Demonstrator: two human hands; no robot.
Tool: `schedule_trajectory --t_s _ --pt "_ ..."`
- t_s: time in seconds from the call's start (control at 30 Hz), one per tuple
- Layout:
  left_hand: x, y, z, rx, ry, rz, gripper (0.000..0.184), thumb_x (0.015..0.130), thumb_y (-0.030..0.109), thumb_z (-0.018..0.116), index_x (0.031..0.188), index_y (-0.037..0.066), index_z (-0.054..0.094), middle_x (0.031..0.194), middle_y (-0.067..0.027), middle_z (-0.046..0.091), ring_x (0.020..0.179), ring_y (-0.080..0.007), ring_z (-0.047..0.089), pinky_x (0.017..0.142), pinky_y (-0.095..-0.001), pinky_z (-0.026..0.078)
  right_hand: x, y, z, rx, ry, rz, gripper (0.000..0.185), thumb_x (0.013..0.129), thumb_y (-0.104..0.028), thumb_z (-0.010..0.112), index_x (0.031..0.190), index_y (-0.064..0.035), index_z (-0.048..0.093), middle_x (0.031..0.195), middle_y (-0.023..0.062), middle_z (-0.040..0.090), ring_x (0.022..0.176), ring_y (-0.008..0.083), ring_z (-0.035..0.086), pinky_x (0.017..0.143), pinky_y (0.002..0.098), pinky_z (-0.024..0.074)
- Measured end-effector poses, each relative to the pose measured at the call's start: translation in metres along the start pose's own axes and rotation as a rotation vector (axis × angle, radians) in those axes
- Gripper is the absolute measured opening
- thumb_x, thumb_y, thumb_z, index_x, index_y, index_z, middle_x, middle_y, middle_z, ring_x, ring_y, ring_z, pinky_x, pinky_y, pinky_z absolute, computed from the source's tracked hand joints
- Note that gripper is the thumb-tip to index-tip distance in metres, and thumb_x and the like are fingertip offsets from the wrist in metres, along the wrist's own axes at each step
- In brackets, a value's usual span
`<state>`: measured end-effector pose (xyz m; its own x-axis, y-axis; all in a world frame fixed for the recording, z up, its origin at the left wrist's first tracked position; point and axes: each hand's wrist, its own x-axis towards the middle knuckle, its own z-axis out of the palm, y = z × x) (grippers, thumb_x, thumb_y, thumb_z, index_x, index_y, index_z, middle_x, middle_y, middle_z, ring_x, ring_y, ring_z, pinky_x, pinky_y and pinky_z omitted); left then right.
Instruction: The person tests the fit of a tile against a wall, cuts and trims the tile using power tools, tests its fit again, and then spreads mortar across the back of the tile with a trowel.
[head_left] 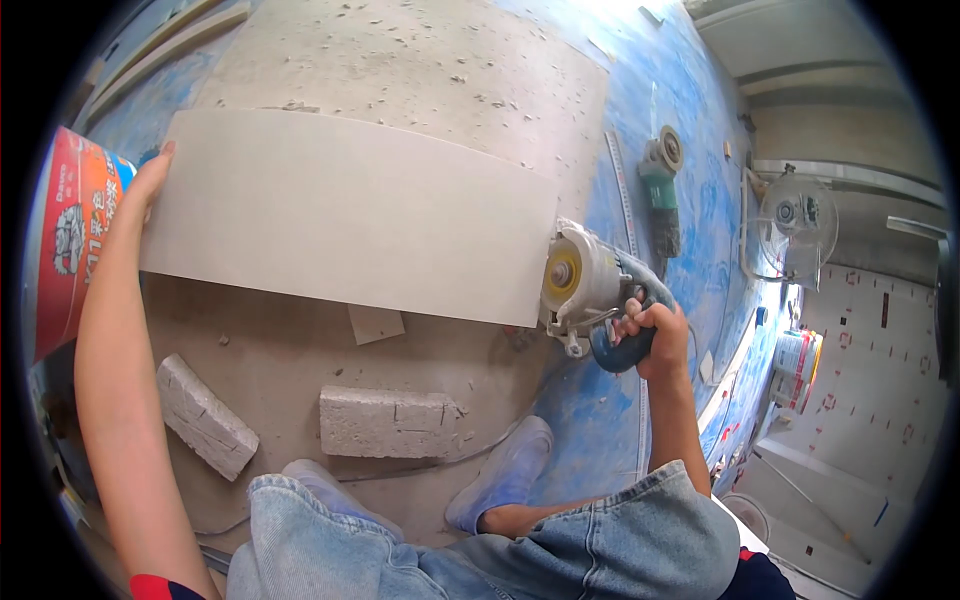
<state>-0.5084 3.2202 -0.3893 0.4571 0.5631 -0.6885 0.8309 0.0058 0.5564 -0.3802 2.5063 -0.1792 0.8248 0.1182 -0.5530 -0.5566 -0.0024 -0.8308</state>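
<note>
A long pale tile (350, 215) lies across the upper middle of the view. My left hand (155, 180) grips its left end, thumb on the top edge. My right hand (650, 330) is wrapped round the dark handle of a circular saw (590, 285). The saw's yellow-centred disc stands at the tile's right edge; whether the blade touches the tile cannot be made out. Below the tile, a small tile offcut (376, 323) shows partly.
Two rough blocks (388, 422) (207, 415) lie near my feet, with a cable behind. A green angle grinder (662, 190) and a metal ruler (622, 190) lie right. A bucket (75, 240) stands left, another bucket (796, 370) and a fan (798, 215) far right.
</note>
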Motion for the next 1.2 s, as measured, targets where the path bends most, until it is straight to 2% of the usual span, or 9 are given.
schedule_trajectory --t_s 0.17,0.23,0.53,0.63,0.73,1.2 --pt "-0.012 0.009 0.003 0.017 0.002 0.001 0.074 0.094 0.058 0.035 0.144 0.003 0.033 0.150 -0.0161 0.030 0.140 -0.0297 0.026 0.113 -0.0390 0.019 -0.003 0.001 -0.001 0.004 0.007 0.013 0.020 0.064 0.000 0.046 0.084 -0.0026 0.047 0.067 0.0043 0.045 0.055 0.0141 0.041 0.055 0.0291 0.0388" --pt "-0.017 0.010 0.005 0.013 -0.008 0.009 0.074 0.094 0.057 0.034 0.144 0.003 0.033 0.150 -0.0160 0.030 0.140 -0.0296 0.026 0.113 -0.0391 0.019 -0.003 0.003 -0.001 -0.057 0.014 -0.011 0.020 0.066 -0.004 0.046 0.085 -0.0036 0.045 0.064 0.0027 0.042 0.053 0.0137 0.041 0.053 0.0324 0.0425" --pt "-0.015 0.011 0.005 -0.020 -0.024 0.010 0.072 0.095 0.056 0.034 0.144 0.004 0.034 0.149 -0.0154 0.032 0.139 -0.0284 0.028 0.112 -0.0390 0.020 -0.008 0.002 0.000 -0.055 0.017 0.006 0.020 0.065 -0.003 0.046 0.085 -0.0033 0.046 0.065 0.0036 0.044 0.053 0.0143 0.042 0.055 0.0324 0.0438" --pt "-0.017 0.011 0.006 0.006 -0.013 0.012 0.071 0.095 0.056 0.034 0.143 0.004 0.035 0.149 -0.0155 0.033 0.138 -0.0286 0.029 0.112 -0.0391 0.020 -0.011 0.002 -0.001 -0.028 0.006 0.023 0.021 0.065 0.000 0.047 0.086 -0.0021 0.048 0.068 0.0042 0.046 0.057 0.0139 0.043 0.056 0.0292 0.0414" --pt "-0.013 0.009 0.004 0.001 0.008 -0.005 0.071 0.095 0.056 0.034 0.143 0.003 0.035 0.148 -0.0156 0.034 0.138 -0.0288 0.030 0.112 -0.0392 0.021 -0.012 0.003 -0.002 -0.062 0.031 0.013 0.021 0.065 -0.002 0.047 0.085 -0.0030 0.046 0.066 0.0042 0.045 0.053 0.0146 0.043 0.055 0.0319 0.0442" --pt "-0.011 0.009 0.005 -0.019 -0.019 0.002 0.071 0.095 0.057 0.033 0.143 0.004 0.035 0.148 -0.0165 0.035 0.137 -0.0294 0.031 0.112 -0.0392 0.021 -0.019 0.004 -0.002 -0.063 0.020 0.026 0.022 0.065 -0.002 0.048 0.086 -0.0026 0.046 0.067 0.0037 0.045 0.054 0.0134 0.042 0.056 0.0301 0.0419"
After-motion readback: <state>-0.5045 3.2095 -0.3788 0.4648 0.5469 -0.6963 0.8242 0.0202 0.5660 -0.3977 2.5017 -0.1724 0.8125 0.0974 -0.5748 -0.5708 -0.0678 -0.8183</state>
